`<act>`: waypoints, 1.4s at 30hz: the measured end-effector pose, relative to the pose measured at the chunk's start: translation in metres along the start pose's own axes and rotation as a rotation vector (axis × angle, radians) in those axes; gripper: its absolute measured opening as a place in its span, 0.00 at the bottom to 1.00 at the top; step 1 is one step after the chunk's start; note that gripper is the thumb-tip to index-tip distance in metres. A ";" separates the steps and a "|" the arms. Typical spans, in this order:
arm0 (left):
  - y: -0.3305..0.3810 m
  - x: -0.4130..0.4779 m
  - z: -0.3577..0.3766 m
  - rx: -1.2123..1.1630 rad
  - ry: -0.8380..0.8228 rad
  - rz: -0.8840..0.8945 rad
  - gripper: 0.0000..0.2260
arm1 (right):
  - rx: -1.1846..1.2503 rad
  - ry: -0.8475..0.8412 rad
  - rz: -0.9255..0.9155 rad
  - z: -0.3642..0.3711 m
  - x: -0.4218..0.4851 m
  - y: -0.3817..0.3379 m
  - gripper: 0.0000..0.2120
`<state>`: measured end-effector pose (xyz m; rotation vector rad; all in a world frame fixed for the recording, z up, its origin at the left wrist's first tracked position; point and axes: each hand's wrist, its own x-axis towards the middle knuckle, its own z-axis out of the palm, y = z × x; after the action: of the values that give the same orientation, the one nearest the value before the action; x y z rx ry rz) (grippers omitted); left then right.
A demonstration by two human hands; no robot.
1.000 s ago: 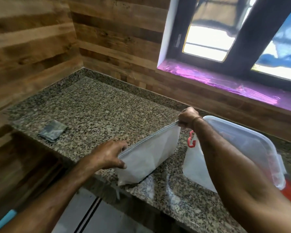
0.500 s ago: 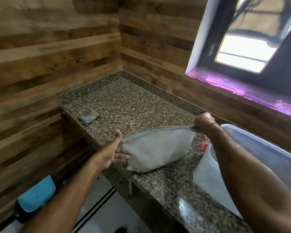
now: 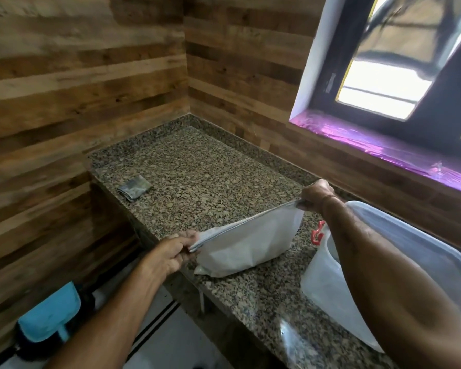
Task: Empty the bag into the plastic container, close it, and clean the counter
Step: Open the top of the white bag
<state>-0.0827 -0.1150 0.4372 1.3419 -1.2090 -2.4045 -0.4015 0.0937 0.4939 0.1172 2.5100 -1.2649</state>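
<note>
Pinching bag [image 3: 250, 246] ends taut: left hand [image 3: 168, 255] near, right hand [image 3: 316, 195] far. Judged next: tipping right into plastic container [image 3: 328, 283] beside right hand.

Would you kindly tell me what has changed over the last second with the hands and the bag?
The left hand let go of the white bag at its top left corner, opened beside it, and has now pinched that corner again. The right hand kept gripping the right corner. The white bag, plastic container and folded cloth stayed put on the counter.
</note>
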 end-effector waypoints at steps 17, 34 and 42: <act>-0.015 0.055 -0.017 0.016 -0.336 -0.285 0.15 | -0.591 -0.346 0.124 -0.002 0.015 -0.026 0.21; 0.028 0.094 -0.039 0.295 -0.387 -0.192 0.27 | -0.707 -0.660 0.344 0.018 0.036 -0.013 0.18; 0.028 0.116 -0.025 0.340 -0.350 -0.382 0.26 | -0.743 -0.561 0.408 0.081 0.049 0.001 0.45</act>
<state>-0.1399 -0.2024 0.3735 1.3831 -1.6424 -2.8963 -0.4269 0.0263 0.4324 0.0744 2.1336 -0.1300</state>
